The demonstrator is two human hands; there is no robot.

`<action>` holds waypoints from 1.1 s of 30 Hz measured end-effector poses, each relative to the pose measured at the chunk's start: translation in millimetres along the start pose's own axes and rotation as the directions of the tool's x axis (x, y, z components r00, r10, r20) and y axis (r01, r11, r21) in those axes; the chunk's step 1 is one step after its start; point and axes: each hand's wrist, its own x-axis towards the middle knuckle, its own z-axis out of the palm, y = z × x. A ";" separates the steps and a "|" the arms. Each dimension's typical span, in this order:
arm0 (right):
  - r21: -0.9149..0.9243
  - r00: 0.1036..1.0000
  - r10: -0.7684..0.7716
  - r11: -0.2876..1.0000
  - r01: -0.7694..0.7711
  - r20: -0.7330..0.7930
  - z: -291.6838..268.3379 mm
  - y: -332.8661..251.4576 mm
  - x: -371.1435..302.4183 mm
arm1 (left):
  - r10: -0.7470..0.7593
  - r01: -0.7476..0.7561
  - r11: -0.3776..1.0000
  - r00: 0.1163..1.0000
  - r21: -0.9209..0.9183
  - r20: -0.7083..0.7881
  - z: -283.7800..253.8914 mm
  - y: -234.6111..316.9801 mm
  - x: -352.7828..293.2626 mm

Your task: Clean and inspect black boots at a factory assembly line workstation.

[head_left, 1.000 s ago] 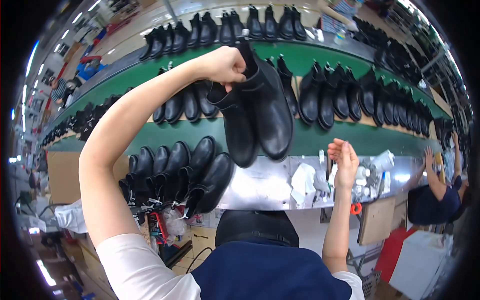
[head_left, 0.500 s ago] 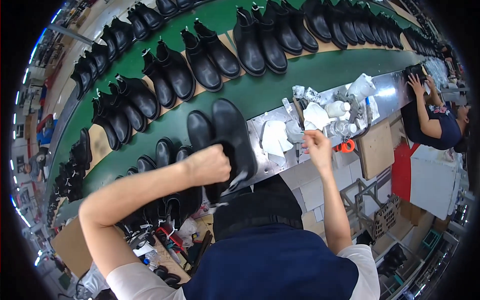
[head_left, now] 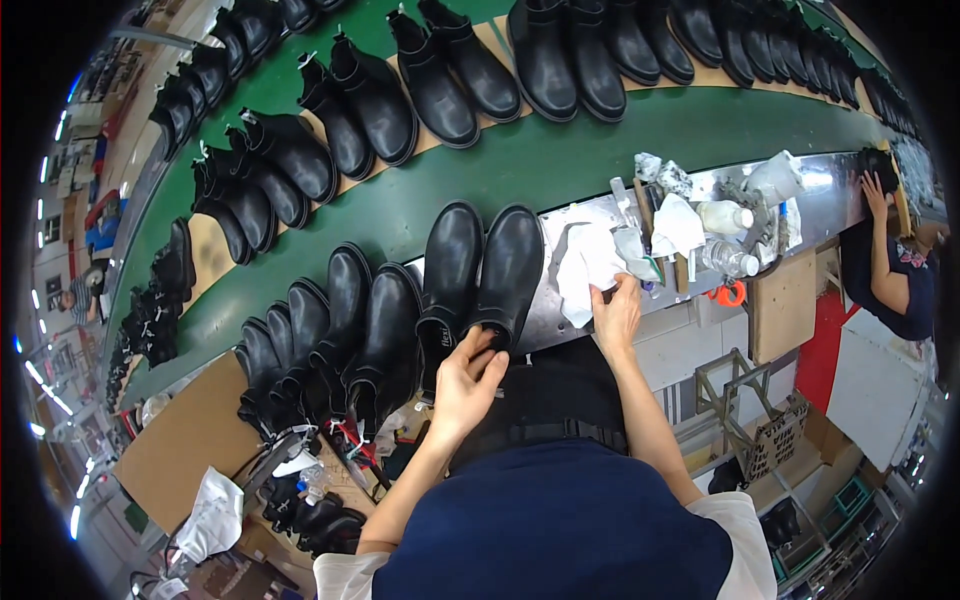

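Observation:
A pair of black ankle boots stands side by side at the bench's near edge, toes pointing away: the left boot (head_left: 452, 262) and the right boot (head_left: 513, 262). My left hand (head_left: 467, 388) reaches up to their tops, its fingers bent into the opening of the right boot and the thumb at its collar. Some of those fingertips are hidden inside. To the right, a crumpled white cloth (head_left: 588, 265) lies on the metal strip. My right hand (head_left: 617, 318) pinches its right edge between thumb and fingers.
White and clear bottles (head_left: 728, 258), a brush-like wooden stick (head_left: 645, 208) and more wipes sit right of the cloth. Orange-handled scissors (head_left: 728, 293) hang nearby. More boots (head_left: 345, 300) crowd the left, and rows of boots (head_left: 440, 90) line the green belt (head_left: 600, 150). A co-worker (head_left: 880, 250) works far right.
My left hand has gone from a raised fist over the boots to their openings. The boots, uneven before, stand side by side. My right hand has come to the cloth. The view has shifted.

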 end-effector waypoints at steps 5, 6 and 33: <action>0.349 0.985 0.175 0.923 -0.160 -0.010 0.6 -16.4 -0.7 | -0.308 0.132 0.422 0.951 -0.897 -0.005 11.1 -13.5 33.2; 0.384 0.983 0.168 0.905 -0.184 0.076 -7.9 -20.4 0.3 | -0.310 0.127 0.414 0.951 -0.901 -0.008 15.5 -21.2 39.0; 0.405 0.679 -0.440 0.886 0.224 0.587 -5.3 -146.2 14.5 | -0.276 -0.113 0.601 0.900 -0.791 -0.338 35.2 -37.9 42.6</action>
